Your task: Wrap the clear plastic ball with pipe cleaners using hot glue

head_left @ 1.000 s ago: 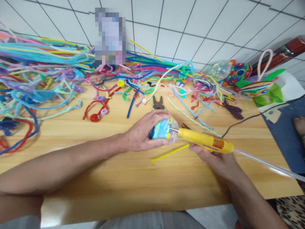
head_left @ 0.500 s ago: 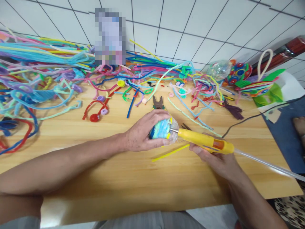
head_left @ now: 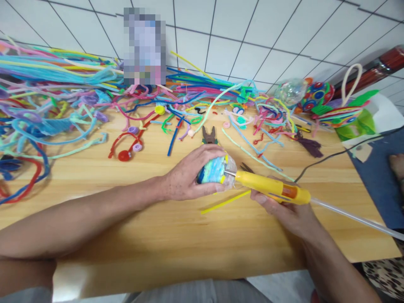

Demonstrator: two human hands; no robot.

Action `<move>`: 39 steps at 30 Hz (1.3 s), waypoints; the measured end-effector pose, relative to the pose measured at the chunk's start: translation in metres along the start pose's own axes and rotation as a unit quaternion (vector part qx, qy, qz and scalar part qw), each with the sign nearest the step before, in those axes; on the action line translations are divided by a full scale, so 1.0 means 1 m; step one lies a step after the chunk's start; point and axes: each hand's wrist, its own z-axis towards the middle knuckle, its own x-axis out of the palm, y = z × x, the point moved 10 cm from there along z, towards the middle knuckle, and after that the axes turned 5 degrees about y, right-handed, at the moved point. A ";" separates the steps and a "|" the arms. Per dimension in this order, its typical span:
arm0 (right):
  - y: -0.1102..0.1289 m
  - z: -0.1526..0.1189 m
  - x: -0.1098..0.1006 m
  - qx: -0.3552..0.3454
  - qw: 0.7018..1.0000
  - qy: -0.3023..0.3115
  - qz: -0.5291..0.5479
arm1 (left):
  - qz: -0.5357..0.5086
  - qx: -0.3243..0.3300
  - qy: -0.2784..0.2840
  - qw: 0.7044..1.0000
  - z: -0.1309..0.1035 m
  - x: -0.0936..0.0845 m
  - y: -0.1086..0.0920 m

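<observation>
My left hand point(head_left: 189, 174) is wrapped round a clear ball point(head_left: 231, 162) partly covered with blue, green and yellow pipe cleaners; my fingers hide its left side. In my right hand point(head_left: 284, 212) is a yellow hot glue gun point(head_left: 265, 182), with a clear glue stick point(head_left: 353, 216) sticking out of its back end. The metal nozzle touches or nearly touches the ball where the blue covering meets the bare part. A yellow pipe cleaner point(head_left: 224, 203) lies on the table below the ball. Pliers point(head_left: 208, 135) lie just beyond my left hand, and dark scissor-like tips point(head_left: 246, 167) show behind the glue gun.
Heaps of coloured pipe cleaners point(head_left: 57, 122) cover the left and back of the wooden table point(head_left: 176, 248). At the back right stand a clear ball point(head_left: 290, 90) and a decorated ball point(head_left: 317, 96). A black cord point(head_left: 322, 155) crosses the right side.
</observation>
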 end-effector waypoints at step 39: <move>0.007 0.004 0.002 0.002 1.000 0.008 0.029 | -0.016 -0.009 -0.009 1.000 0.000 -0.001 0.004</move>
